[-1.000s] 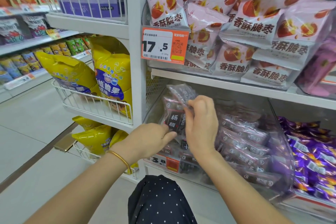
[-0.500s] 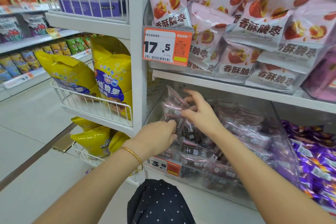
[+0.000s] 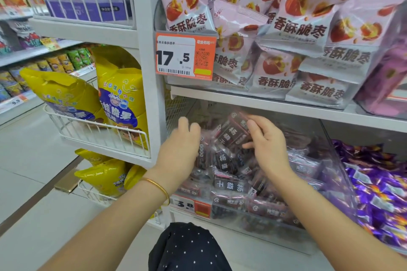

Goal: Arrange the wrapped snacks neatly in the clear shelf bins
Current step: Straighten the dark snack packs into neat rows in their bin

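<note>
A clear shelf bin (image 3: 330,185) on the lower shelf holds several dark maroon wrapped snacks (image 3: 229,182) with white characters. My right hand (image 3: 267,145) is inside the bin at its top left, fingers closed on one dark wrapped snack (image 3: 231,134) held tilted above the pile. My left hand (image 3: 179,149) reaches in at the bin's left edge, fingers spread and blurred; it touches the wrappers at the left side without a clear grip.
An orange price tag (image 3: 186,57) reading 17.5 hangs from the shelf above, which carries pink jujube bags (image 3: 297,26). Purple wrapped candies (image 3: 378,193) fill the bin to the right. Yellow bags (image 3: 119,99) sit in a white wire basket (image 3: 97,136) to the left.
The view has closed in on the bin. My left hand rose and opened at the bin's left edge. My right hand shifted right, holding a dark snack higher above the pile.
</note>
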A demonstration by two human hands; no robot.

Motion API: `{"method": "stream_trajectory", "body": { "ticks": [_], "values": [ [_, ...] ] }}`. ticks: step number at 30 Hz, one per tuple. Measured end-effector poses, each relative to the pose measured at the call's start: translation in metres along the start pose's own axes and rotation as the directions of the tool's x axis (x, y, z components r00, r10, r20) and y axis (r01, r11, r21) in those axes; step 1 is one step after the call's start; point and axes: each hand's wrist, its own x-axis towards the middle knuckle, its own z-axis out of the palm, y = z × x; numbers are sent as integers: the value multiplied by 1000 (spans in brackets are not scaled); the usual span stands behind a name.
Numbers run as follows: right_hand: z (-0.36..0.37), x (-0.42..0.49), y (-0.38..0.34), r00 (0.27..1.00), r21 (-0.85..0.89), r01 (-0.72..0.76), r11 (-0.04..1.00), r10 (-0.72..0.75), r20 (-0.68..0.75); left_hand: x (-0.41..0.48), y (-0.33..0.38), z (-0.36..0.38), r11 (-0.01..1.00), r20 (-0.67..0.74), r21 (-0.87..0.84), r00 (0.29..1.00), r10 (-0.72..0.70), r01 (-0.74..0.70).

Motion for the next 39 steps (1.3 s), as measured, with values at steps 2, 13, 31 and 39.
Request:
{"method": "stream_trajectory", "body": {
  "ticks": [2,13,31,39],
  "values": [
    [-12,-5,1,997,16,-72,997,72,-23,9,-2,4,994,-41,90,997,69,-65],
    [-14,12,4,837,-448,175,877,107,537,45,-17,-4,957,247,159,948,200,-243],
    [-29,30,11,626,-498,473,726,121,771,40,-16,16,895,329,288,913,241,-341],
    [-31,21,20,697,-493,486,722,21,717,41,3,10,846,411,368,884,223,-385]
  ]
}}
